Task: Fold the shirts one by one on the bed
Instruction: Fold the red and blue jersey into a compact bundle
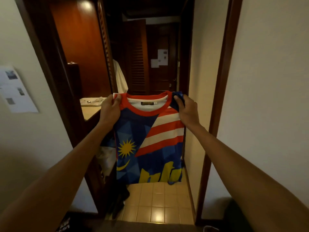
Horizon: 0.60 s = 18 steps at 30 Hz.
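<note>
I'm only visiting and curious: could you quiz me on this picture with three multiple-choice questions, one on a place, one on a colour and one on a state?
1. Where do the left hand and right hand grip the shirt?
A) the bottom hem
B) the shoulders
C) the sleeve cuffs

2. What colour is the collar?
A) red
B) green
C) black

3. How is the shirt now?
A) folded flat on a bed
B) on a hanger
C) held up in the air, hanging down

Answers:
1. B: both hands pinch the top corners beside the neck.
2. A: the neck band is plainly red.
3. C: it hangs from the hands above the tiled floor.
</note>
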Available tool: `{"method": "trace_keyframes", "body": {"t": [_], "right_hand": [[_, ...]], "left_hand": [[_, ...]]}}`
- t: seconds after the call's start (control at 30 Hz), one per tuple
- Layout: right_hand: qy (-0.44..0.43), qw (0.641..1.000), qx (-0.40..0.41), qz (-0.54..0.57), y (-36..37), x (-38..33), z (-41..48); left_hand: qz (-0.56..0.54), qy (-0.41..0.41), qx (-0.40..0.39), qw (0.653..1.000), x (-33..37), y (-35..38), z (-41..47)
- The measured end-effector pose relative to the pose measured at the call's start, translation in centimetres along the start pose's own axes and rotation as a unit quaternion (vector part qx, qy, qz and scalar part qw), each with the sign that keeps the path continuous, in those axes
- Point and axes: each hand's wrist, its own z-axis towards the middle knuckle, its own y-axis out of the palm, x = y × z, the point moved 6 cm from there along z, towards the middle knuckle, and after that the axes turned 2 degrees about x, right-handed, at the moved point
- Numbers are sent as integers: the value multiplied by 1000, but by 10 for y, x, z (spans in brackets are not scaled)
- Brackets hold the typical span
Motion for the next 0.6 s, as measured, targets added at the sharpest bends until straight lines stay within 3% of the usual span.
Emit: {"method": "trace_keyframes", "body": {"t": [0.33,0.6], "right_hand": [[17,1000,-16,17,98,115,139],[22,999,5,-39,172,206,240]], "left_hand": [[-77,-54,26,995,-96,82,163],[-98,-41,-30,994,-179,156,298]]}}
